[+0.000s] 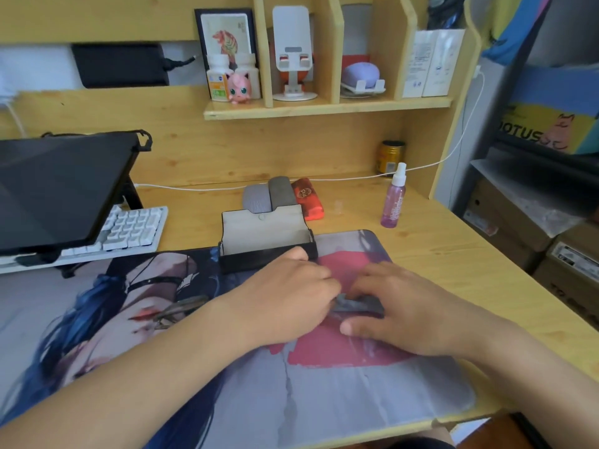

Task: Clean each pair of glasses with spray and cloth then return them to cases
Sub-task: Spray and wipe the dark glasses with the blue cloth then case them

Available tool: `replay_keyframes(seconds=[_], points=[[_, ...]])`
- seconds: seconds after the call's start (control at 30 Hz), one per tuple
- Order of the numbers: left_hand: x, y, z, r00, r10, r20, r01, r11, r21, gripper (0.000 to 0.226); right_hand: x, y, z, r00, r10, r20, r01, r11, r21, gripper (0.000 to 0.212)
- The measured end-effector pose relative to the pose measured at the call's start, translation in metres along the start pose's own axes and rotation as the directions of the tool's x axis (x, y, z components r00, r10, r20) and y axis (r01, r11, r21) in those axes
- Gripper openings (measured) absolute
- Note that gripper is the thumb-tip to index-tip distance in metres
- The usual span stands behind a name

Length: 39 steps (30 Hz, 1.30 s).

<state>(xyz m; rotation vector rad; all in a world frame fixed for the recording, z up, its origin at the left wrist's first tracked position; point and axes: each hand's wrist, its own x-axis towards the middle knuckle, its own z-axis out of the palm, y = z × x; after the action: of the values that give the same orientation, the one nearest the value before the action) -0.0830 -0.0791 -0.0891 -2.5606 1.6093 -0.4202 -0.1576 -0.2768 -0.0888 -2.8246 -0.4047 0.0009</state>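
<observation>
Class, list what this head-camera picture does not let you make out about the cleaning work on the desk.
- Dark grey item between the hands: mostly covered by the left hand and right hand; cloth or glasses, cannot tell.
- Open black case: its front wall and the left hand hide its inside.
- Spray bottle label: too small to read.
- Three closed cases behind: contents hidden.

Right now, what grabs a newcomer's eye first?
Both hands, left hand and right hand, meet over a dark cloth on the printed desk mat. Just behind them sits an open black case; the pink spray bottle stands to the right.
</observation>
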Motion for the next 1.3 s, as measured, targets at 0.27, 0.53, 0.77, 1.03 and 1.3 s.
replay_keyframes(seconds=[0.27, 0.53, 0.77, 1.03, 1.3], points=[[-0.020, -0.030, -0.041, 0.900, -0.335, 0.278, 0.402, 0.391, -0.828, 0.019, 0.001, -0.005, -0.031, 0.987, 0.122, -0.101, -0.028, 0.762, 0.647, 0.017], [-0.053, -0.089, -0.039, 0.662, -0.720, 0.207, 0.508, 0.227, -0.831, 0.016, 0.090, -0.020, -0.030, 0.988, 0.065, -0.142, 0.039, 0.776, 0.629, 0.006], [-0.048, -0.136, 0.017, 0.791, -0.608, -0.072, 0.492, 0.701, -0.517, 0.037, 0.161, -0.001, 0.015, 0.908, -0.141, -0.394, 0.196, 0.975, 0.102, 0.044], [-0.059, -0.141, 0.034, 0.897, -0.441, 0.001, 0.401, 0.813, -0.422, 0.040, 0.157, 0.003, 0.009, 0.977, -0.179, -0.116, 0.182, 0.983, 0.019, 0.046], [-0.064, -0.129, 0.025, 0.881, -0.473, 0.017, 0.445, 0.813, -0.375, 0.022, 0.153, 0.003, 0.011, 0.947, -0.264, -0.183, 0.269, 0.963, 0.008, 0.041]])
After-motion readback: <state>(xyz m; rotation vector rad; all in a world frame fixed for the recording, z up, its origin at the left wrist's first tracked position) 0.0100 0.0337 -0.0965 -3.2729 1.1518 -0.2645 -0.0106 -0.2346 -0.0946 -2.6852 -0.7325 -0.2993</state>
